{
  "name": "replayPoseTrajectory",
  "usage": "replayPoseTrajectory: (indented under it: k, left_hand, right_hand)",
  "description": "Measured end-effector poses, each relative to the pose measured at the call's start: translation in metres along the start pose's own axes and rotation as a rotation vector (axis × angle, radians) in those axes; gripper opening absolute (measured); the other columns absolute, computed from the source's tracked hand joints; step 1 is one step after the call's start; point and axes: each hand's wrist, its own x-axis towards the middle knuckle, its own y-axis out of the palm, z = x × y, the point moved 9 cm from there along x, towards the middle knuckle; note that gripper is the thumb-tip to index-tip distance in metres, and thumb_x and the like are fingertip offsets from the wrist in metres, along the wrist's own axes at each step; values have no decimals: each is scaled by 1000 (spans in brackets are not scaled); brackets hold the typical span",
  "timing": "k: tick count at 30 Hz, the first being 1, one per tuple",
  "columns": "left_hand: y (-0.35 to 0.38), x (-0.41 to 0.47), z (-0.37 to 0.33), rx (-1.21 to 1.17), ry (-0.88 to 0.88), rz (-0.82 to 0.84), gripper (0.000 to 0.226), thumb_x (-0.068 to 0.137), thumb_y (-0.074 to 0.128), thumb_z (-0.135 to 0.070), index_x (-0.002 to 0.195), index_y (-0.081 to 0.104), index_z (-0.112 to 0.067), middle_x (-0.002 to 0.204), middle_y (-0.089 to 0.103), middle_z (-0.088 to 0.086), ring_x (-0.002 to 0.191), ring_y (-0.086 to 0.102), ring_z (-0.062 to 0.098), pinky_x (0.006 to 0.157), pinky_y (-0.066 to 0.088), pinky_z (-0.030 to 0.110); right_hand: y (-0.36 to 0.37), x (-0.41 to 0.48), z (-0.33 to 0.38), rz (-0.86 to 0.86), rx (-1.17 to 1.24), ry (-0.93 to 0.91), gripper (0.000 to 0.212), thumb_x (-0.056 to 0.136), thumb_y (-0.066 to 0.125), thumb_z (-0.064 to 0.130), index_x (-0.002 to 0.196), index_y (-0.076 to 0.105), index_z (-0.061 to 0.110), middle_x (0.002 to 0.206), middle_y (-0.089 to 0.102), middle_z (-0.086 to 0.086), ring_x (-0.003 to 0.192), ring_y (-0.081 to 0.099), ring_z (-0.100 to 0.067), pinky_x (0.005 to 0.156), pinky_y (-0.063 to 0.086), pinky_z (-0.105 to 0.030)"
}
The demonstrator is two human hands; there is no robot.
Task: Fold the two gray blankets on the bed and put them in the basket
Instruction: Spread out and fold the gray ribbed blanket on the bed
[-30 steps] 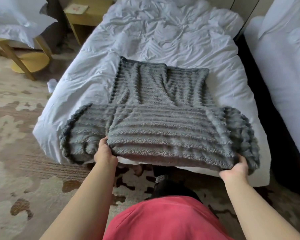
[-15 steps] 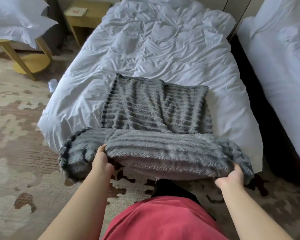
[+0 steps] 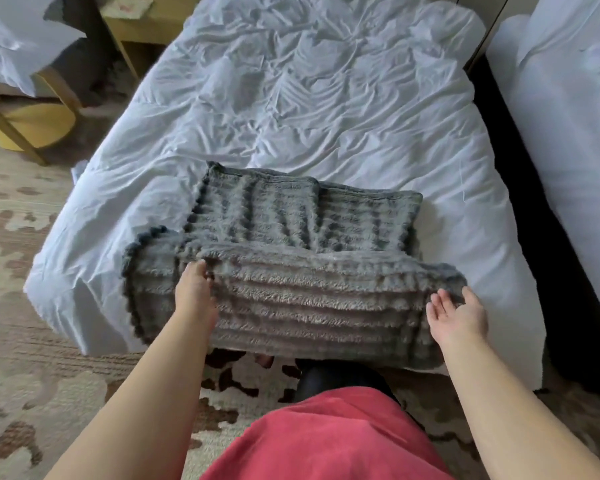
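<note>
My left hand lies flat, fingers extended, on the left part of the gray blanket, pressing its raised fold rather than pinching it. My right hand is open, palm showing, resting against the blanket's right end; it grasps nothing. Between my hands the fuzzy ribbed fabric forms a thick folded band that hangs over the near edge of the bed. Beyond my fingers, a flatter layer of the same blanket stretches away across the white cover. Left of my left hand, a loose flap with a bobbled edge sticks out past the fold.

With neither hand gripping, I judge the overhanging band could slide to the carpet, and that flap could leave the fold uneven. I see neither a second blanket nor the basket.
</note>
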Motion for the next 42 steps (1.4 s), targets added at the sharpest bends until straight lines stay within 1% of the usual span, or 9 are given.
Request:
replayPoseTrajectory:
  k: [9,13,18,21,27,30,33,37,42]
  left_hand:
    - [33,35,14,682,-80,-31,61,94,53,-41,149,31,-29,161,10,2,145,20,28,114,25,49]
    - [41,42,3,946,-51,1,66,89,60,-34,148,32,-29,158,19,9,125,50,29,91,44,34]
    - [73,53,-46,1744,442,-142,63,72,73,-31,130,48,-22,129,45,13,121,42,34,111,26,47]
    - [111,73,-44,1958,564,151,91,72,71,-25,147,19,-31,150,20,9,141,17,31,115,-1,55]
    - [143,118,18,2360,469,808,117,76,64,-53,148,-23,-25,156,17,9,147,6,30,116,2,57]
    - [150,123,51,2444,426,922,98,82,56,-37,151,-11,-19,133,52,9,124,50,28,104,38,45]
    - [165,122,53,2356,312,1051,41,83,48,-16,124,49,-20,102,64,3,89,62,21,75,51,33]
    - [194,154,10,2063,21,932,15,80,40,-8,77,46,-21,82,53,1,68,47,14,57,36,30]
    - [230,195,-33,2113,381,622,39,83,53,-38,120,47,-31,103,61,0,89,59,22,68,50,31]
  right_hand:
    - [75,76,-17,44,-760,23,60,87,64,35,142,43,27,145,47,0,129,45,-26,104,39,-46]
    - [90,86,-24,44,-976,36,79,85,69,33,150,25,29,154,33,-1,138,34,-29,108,32,-49]
    - [134,83,-3,-36,-1891,-349,82,80,69,40,146,30,12,148,26,-18,135,28,-36,107,34,-44]
    - [188,69,-20,295,-2074,-688,84,81,66,52,148,27,21,153,24,-9,141,22,-28,115,24,-40]
    - [193,88,-107,915,-2370,-168,130,56,61,83,150,-14,36,160,13,-6,149,1,-26,117,-9,-49]
    - [194,103,-124,860,-2364,-108,93,72,65,68,143,30,19,82,63,5,89,62,-16,101,40,-37]
    - [206,112,-121,843,-2241,53,41,86,64,47,76,43,14,49,26,7,37,26,-8,40,25,-23]
    - [219,143,-85,697,-2130,211,63,88,64,42,124,48,-7,59,34,1,35,26,-8,37,22,-20]
    - [255,185,-59,591,-2037,-117,96,77,60,68,150,25,15,151,38,-7,130,46,-28,101,40,-37]
